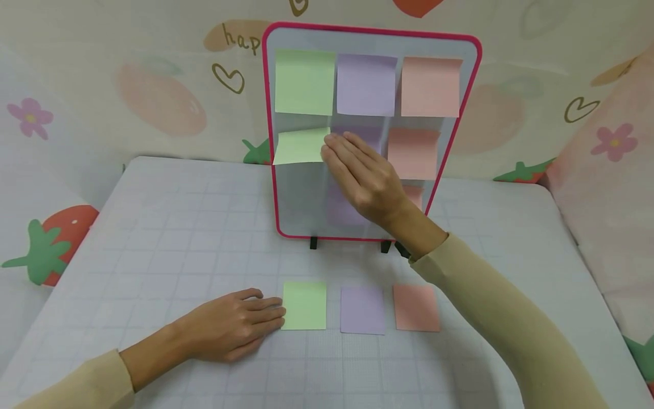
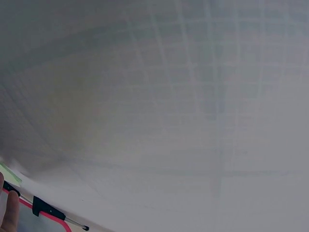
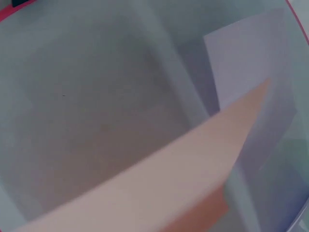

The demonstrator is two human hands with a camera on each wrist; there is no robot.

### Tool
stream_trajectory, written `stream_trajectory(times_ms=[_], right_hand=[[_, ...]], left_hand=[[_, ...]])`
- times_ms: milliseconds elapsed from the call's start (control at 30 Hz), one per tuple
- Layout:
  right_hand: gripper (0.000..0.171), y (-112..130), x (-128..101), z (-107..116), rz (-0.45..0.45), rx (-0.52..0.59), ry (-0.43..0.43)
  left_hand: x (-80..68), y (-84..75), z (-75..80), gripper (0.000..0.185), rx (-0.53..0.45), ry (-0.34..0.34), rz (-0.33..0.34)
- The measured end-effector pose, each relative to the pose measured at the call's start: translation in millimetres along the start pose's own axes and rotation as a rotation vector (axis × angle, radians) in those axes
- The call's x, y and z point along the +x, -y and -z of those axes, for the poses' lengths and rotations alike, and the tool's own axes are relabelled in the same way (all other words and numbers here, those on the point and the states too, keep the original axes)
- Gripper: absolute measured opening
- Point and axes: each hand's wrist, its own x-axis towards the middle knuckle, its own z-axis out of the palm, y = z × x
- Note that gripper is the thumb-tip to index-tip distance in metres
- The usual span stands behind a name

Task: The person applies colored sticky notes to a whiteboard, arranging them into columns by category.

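Note:
A pink-framed whiteboard (image 1: 472,62) stands upright on the table and carries green, purple and pink sticky notes in columns. My right hand (image 1: 337,149) is open with straight fingers laid against the middle row, covering a purple note (image 1: 365,134). Its fingertips are at the right edge of the curling green note (image 1: 298,146). The right wrist view shows the board close up, with a pink note (image 3: 169,183) and a purple note (image 3: 246,63). My left hand (image 1: 265,309) rests flat on the table, fingertips touching a green pad (image 1: 304,305).
A purple pad (image 1: 363,309) and a pink pad (image 1: 416,307) lie beside the green one at the table's front. The grid-patterned table (image 1: 179,227) is backed by strawberry-print walls. The left wrist view shows blurred table surface (image 2: 169,96) and the board's foot (image 2: 46,209).

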Motion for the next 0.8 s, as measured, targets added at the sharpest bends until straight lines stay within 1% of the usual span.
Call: stream_trajectory(times_ms=[167,533,800], right_hand=[[0.02,0.6,0.8,-2.8,-0.005,0.003,-0.003],[0.019,2.1,-9.2,-5.8,0.013,0.001,0.083],[0.018,3.7,-13.5,-6.6,0.001,0.006,0.1]], left_hand=[[0.5,-1.3,-0.1,0.036,0.005,-0.017,-0.009],[1.8,-2.7,1.0,0.036,0.012,-0.016,-0.007],[3.8,-2.8,2.0,0.036,0.002,-0.021,-0.01]])
